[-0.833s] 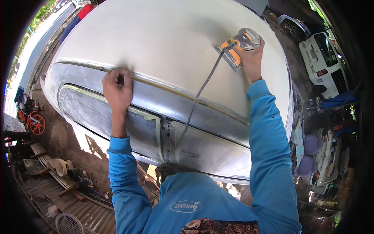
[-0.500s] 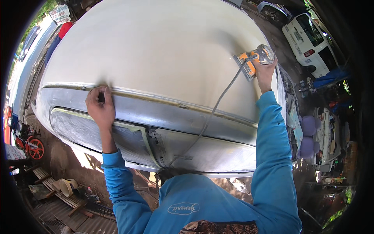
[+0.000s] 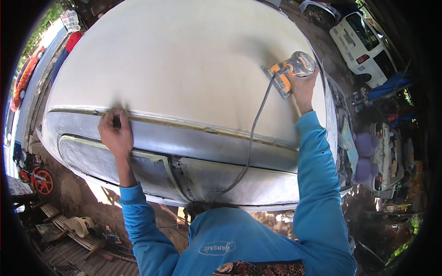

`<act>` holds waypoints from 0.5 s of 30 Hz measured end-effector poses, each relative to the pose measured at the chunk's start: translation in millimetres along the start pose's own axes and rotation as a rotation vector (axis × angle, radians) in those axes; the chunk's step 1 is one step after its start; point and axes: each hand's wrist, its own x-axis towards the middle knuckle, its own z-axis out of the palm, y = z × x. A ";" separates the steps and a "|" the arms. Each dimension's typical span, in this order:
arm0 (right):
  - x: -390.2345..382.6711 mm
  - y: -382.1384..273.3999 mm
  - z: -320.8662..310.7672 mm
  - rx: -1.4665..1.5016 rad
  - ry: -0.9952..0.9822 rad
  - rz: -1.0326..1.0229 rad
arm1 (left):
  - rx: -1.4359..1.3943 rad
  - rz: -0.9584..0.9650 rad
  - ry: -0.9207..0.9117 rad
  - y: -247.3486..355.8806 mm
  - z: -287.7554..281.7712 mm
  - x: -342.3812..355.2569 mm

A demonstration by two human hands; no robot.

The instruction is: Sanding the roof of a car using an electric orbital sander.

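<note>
My right hand [image 3: 304,90] is wrapped round an orange and black electric sander [image 3: 282,82], whose flat pad lies against the pale roof [image 3: 175,55] of a vehicle, toward its right side. A grey cord [image 3: 254,126] runs from the sander down over the vehicle's side to near my body. My left hand [image 3: 117,132] is at the roof's near edge, fingers curled onto the gutter strip [image 3: 170,120] and its wrist over the grey side panel. The left fingertips are partly shadowed. Masking tape frames the covered side window [image 3: 106,154] below.
A white van [image 3: 361,48] stands at the far right, with purple seats [image 3: 364,158] nearer. On the left are a motorcycle with an orange wheel [image 3: 42,181], a bucket [image 3: 82,226] on wooden slats, and a person in a red top [image 3: 72,41]. An orange car [image 3: 26,76] is on the road.
The sander and my right hand have shifted slightly left across the roof. My left hand stays at the gutter strip. An orange car has come into sight on the road.
</note>
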 end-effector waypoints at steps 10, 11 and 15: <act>52.1 6.5 66.3 0.111 -0.271 -0.030 | -0.076 0.002 -0.025 6.6 -5.3 -0.2; 62.9 10.6 67.0 0.057 -0.288 0.011 | -0.075 0.008 -0.029 7.0 -5.8 -0.9; 106.9 30.1 81.3 -0.047 -0.282 0.048 | -0.082 -0.003 -0.049 5.4 -6.7 -2.6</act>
